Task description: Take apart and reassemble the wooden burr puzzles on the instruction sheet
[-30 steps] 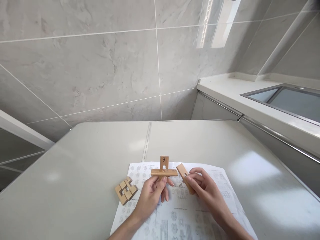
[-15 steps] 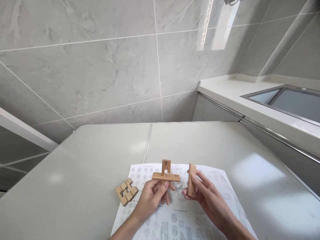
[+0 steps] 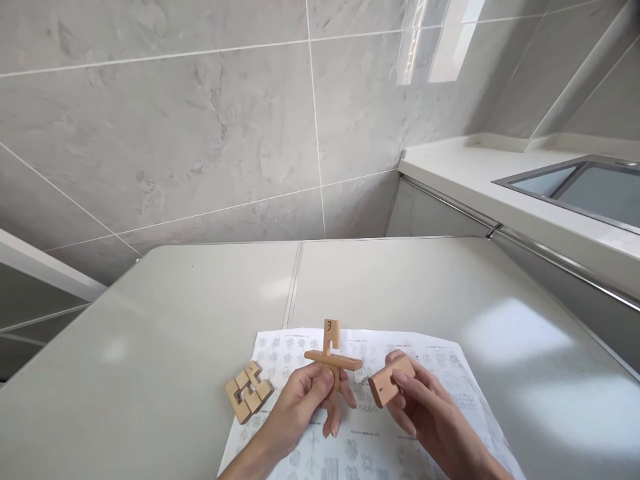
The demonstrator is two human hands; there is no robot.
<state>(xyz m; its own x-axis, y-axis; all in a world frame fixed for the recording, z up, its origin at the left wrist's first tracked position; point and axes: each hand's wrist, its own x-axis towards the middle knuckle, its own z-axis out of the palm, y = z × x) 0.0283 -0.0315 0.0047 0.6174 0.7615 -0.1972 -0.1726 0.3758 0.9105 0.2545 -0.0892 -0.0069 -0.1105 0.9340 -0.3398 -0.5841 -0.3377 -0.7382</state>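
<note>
My left hand [image 3: 307,407] pinches a small wooden cross [image 3: 333,357] made of two joined flat puzzle pieces; the upright piece bears a dark mark near its top. My right hand [image 3: 425,413] grips a separate flat wooden piece [image 3: 390,380], tilted with one end toward the camera, a little to the right of the cross and apart from it. Both hands hover above a printed instruction sheet [image 3: 450,380] that lies on the pale table [image 3: 175,320].
A group of interlocked wooden pieces [image 3: 249,392] lies on the table at the sheet's left edge. A tiled wall rises behind the table. To the right stands a white counter [image 3: 475,180] with a steel sink [image 3: 585,187].
My right hand has turned its wooden piece from upright to tilted, end toward the camera, and lowered it. My left hand has shifted the cross slightly down. The view has tipped a little.
</note>
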